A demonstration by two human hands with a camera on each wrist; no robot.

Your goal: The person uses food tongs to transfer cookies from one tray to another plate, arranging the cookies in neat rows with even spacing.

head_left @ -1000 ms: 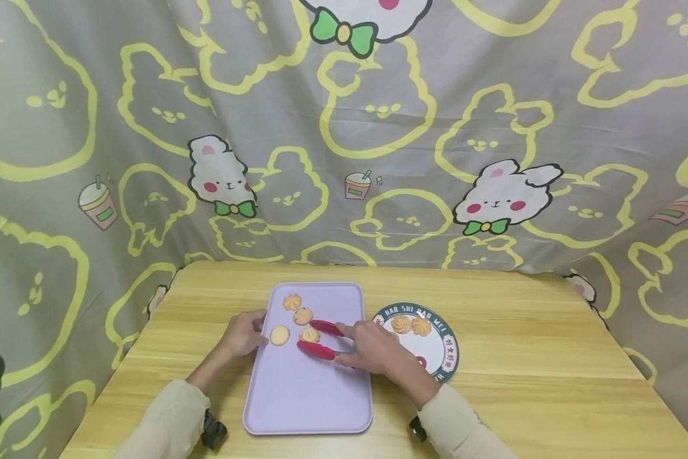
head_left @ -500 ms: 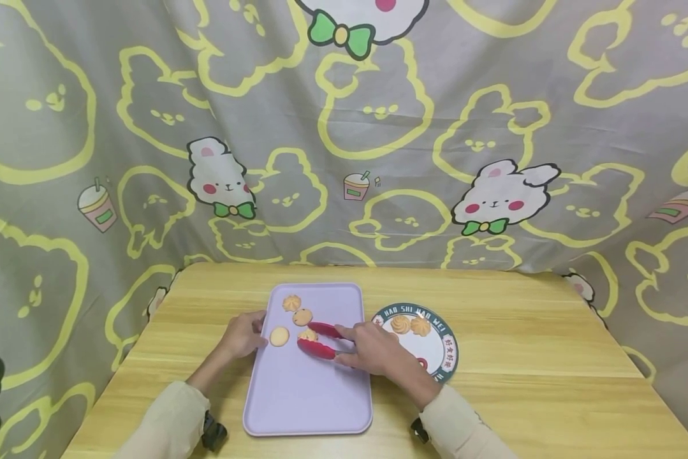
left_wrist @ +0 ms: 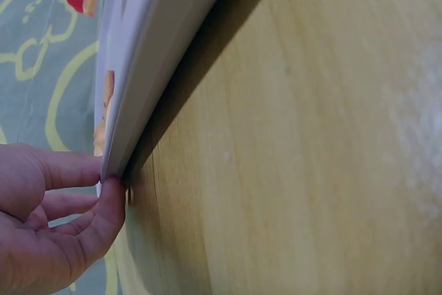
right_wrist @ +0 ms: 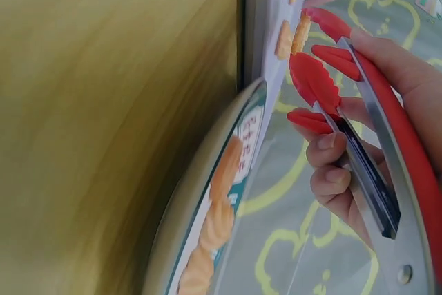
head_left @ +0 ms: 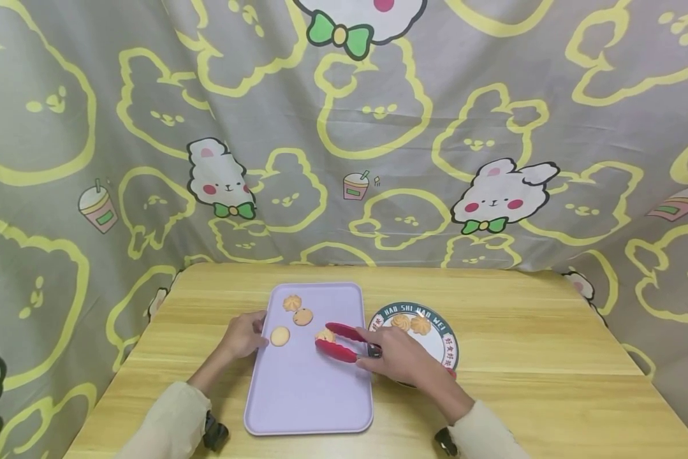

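Note:
My left hand (head_left: 243, 335) pinches the left rim of the lilac tray (head_left: 309, 398); the left wrist view shows the thumb and fingertips (left_wrist: 110, 198) on that rim. With my right hand (head_left: 403, 357) I hold red-tipped metal tongs (head_left: 336, 352). A ridged cookie (head_left: 324, 335) is between the tong tips, over the middle of the tray; the right wrist view shows this cookie (right_wrist: 300, 34) lifted off the tray surface. On the tray's far left lie a flower-shaped cookie (head_left: 292, 303), a round cookie with dark spots (head_left: 303, 317) and a plain round cookie (head_left: 280, 336).
A round plate with a green lettered rim (head_left: 450, 338) stands right of the tray, partly under my right forearm. Piped cookies (head_left: 421, 325) lie on it. Both sit on a wooden table (head_left: 539, 357). A patterned curtain (head_left: 401, 140) hangs behind.
The tongs and the ridged cookie have moved right, away from the other cookies. My right hand has shifted right with them, over the plate. My left hand has stayed on the tray.

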